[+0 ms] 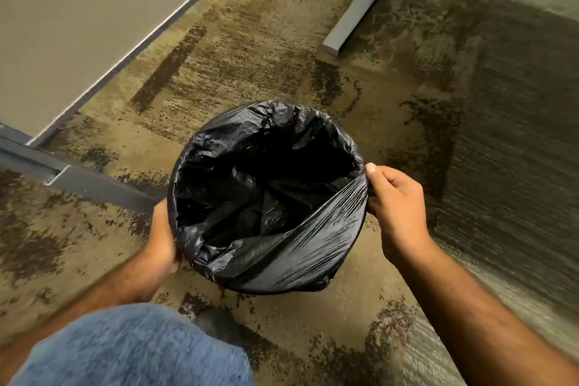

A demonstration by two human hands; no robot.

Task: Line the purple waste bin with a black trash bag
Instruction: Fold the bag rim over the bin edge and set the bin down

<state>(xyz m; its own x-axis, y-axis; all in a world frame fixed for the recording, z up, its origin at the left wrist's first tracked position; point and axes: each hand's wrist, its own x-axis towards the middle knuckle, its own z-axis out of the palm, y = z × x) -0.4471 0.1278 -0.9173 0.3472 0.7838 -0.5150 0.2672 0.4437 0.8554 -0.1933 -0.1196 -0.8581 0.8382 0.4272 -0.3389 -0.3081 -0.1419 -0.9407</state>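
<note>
Item 1: black trash bag (282, 247). Thin glossy plastic, crinkled. It sits inside a round container standing on the carpet, near the middle of the view and just in front of the person's knee. The bag's mouth is open and folded outward over the whole rim, so that the outer wall seen from above is covered in black film. On the near right side the film is pulled taut in diagonal creases; on the far side it bunches in loose folds. The inside hangs slack and dark, and the bottom cannot be made out.

Item 2: purple waste bin. Hidden under the bag; no purple surface shows, only the round shape beneath the plastic.

Item 3: left hand (163, 238). Pressed against the left outer side of the bin, fingers curled round the bag's folded edge and partly out of sight behind it. Closed on the plastic.

Item 4: right hand (396, 207). At the right rim, thumb on top of the edge, fingers curled underneath, pinching the stretched film. The 2 hands are well apart, 1 on each side of the bin.

Item 5: carpet (250, 50). Tan with dark mottled patches, a darker ribbed area at right.

Item 6: grey partition panel (78, 19), upper left, with a metal base strip.

Item 7: grey metal furniture leg (360, 16) with a flat foot, upper right, well beyond the bin.

Item 8: knee in blue denim (134, 351), lower left, blurred.
</note>
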